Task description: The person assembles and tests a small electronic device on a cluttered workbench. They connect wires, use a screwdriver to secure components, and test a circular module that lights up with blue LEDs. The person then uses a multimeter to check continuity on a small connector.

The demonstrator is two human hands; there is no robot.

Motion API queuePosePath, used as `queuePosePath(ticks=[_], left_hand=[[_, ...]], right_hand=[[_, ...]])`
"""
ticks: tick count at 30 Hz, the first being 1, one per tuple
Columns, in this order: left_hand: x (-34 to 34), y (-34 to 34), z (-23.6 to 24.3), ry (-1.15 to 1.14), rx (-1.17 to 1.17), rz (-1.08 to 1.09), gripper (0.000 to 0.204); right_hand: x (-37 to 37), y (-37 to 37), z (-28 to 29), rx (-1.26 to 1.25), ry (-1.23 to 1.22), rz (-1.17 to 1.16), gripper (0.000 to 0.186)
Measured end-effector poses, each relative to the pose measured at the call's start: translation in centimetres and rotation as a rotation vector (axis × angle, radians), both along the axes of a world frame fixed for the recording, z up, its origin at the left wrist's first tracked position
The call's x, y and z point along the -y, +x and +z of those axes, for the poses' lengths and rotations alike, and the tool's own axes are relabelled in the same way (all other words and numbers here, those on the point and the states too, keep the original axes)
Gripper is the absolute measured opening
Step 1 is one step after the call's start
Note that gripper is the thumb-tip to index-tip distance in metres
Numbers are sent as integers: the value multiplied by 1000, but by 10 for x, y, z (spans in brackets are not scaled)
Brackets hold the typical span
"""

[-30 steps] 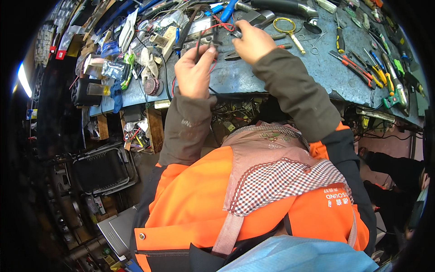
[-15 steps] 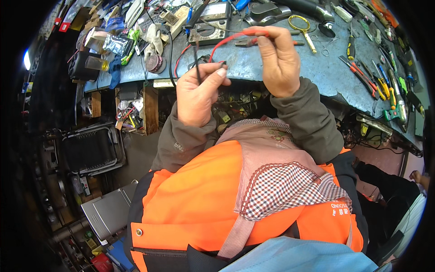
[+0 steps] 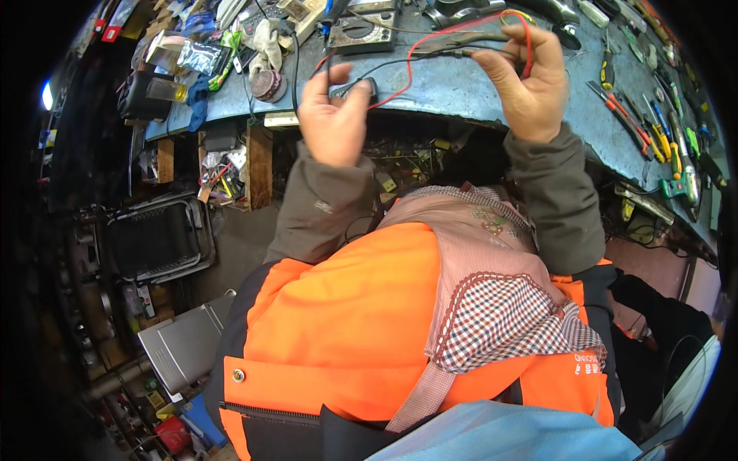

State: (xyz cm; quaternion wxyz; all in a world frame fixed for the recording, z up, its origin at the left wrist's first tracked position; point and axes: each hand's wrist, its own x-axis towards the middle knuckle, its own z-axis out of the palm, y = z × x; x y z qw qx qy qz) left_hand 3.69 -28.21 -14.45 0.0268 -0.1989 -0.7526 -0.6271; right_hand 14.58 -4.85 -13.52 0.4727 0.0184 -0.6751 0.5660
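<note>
My left hand (image 3: 332, 115) is over the near edge of the bench, thumb and fingers closed around a thin dark probe, partly blurred. A small black object (image 3: 360, 90) shows beside its thumb; I cannot tell whether the hand touches it. To the right, my right hand (image 3: 532, 88) is raised with thumb and fingers curled on the test leads. The red test lead (image 3: 410, 73) loops up and over into that hand. A black lead (image 3: 400, 61) stretches across to its thumb. An analog multimeter (image 3: 360, 32) lies on the bench just beyond my hands.
A blue-topped bench (image 3: 430, 92) spans the front. Pliers (image 3: 619, 123) and screwdrivers lie at its right. A round tin (image 3: 267, 84), a glove (image 3: 266, 44) and packets crowd the left. A magnifying glass (image 3: 507, 17) lies behind my right hand. Wooden-framed shelves hold clutter underneath.
My hands have moved apart: the right went rightward, drawing the red lead into a wider loop, and the left shifted slightly forward. The black lead now runs between them.
</note>
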Motion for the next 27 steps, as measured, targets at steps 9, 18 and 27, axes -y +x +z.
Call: queuePosePath(ticks=[9, 18, 27], left_hand=[[20, -45, -17, -585, -304, 73, 52], [23, -89, -25, -420, -274, 82, 42], [-10, -98, 25, -219, -157, -139, 33]], right_hand=[[-28, -25, -33, -73, 277, -129, 29], [-23, -9, -41, 153, -59, -5, 19], [-29, 1, -50, -40, -352, 27, 19]])
